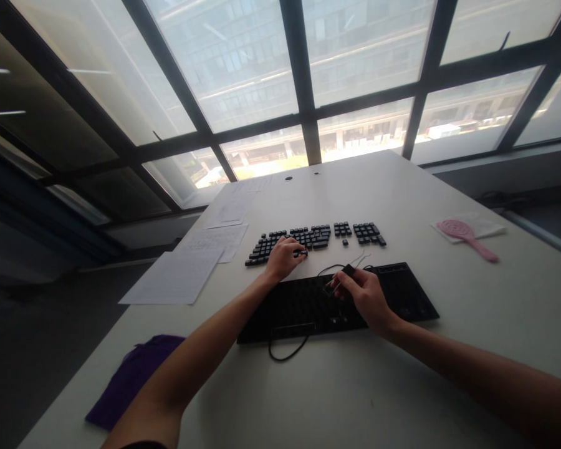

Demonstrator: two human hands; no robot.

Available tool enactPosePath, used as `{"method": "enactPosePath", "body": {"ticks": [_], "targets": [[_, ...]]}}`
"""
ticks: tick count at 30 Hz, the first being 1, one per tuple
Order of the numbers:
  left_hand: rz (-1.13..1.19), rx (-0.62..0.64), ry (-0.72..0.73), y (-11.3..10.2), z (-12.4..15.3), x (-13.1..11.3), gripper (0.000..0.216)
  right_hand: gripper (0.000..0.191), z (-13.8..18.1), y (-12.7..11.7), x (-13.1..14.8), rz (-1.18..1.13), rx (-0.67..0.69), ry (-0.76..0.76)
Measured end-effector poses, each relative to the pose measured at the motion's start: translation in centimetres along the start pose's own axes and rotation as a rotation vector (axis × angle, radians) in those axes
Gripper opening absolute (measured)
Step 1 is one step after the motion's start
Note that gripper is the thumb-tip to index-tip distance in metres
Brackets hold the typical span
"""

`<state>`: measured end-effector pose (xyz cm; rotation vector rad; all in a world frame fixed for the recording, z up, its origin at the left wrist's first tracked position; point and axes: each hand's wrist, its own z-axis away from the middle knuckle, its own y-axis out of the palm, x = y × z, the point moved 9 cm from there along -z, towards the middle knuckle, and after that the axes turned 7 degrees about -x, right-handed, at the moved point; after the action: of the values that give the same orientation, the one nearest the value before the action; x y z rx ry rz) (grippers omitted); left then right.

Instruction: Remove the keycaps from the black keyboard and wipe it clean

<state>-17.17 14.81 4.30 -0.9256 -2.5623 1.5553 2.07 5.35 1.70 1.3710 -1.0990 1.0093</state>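
Note:
Rows of loose black keycaps (318, 237) lie on the white table, laid out like a keyboard. At their near edge my left hand (284, 257) is closed in a pinch on a dark keycap (301, 252). My right hand (365, 296) grips a keycap puller (349, 270) with a black handle and thin wire loops at its ends. This hand is above the black keyboard base (402, 293), which lies in front of me. A few small parts on the base are too dim to make out. Its cable (287, 358) loops out at the near side.
Printed paper sheets (172, 277) lie along the table's left side. A purple cloth or bag (133, 377) is at the near left, partly behind my left forearm. To the right, a pink hairbrush (467, 237) rests on a clear plastic bag (489, 226). Large windows stand beyond the table.

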Motion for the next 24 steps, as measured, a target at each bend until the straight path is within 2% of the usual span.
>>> {"method": "enactPosePath", "body": {"ticks": [3,6,8,12,15,18,21,24], "targets": [[0.012,-0.054,-0.02,-1.5,0.3,-1.2,0.009,0.032,-0.4,-0.8,1.0,0.055,-0.026,-0.037],[0.073,-0.073,-0.012,-2.9,1.7,-4.3,0.012,0.026,-0.4,0.2,2.0,0.218,0.168,-0.124],[0.15,-0.033,0.007,-3.1,3.4,-7.0,0.015,0.022,0.0,1.0,2.3,0.319,0.311,-0.188],[0.325,0.095,0.0,-1.7,7.5,-10.9,0.02,0.018,1.0,2.0,1.9,0.446,0.45,-0.246],[0.384,0.121,-0.002,-0.4,9.5,-11.6,0.02,0.018,1.6,2.7,1.3,0.542,0.526,-0.249],[0.402,0.108,0.002,0.3,10.0,-11.4,0.018,0.016,2.3,3.0,1.2,0.591,0.577,-0.263],[0.409,0.096,0.004,0.3,10.0,-11.3,0.018,0.013,3.2,3.1,1.4,0.587,0.622,-0.3],[0.424,0.08,0.004,-0.1,10.0,-11.3,0.021,0.016,4.3,3.0,1.7,0.608,0.601,-0.393]]}}
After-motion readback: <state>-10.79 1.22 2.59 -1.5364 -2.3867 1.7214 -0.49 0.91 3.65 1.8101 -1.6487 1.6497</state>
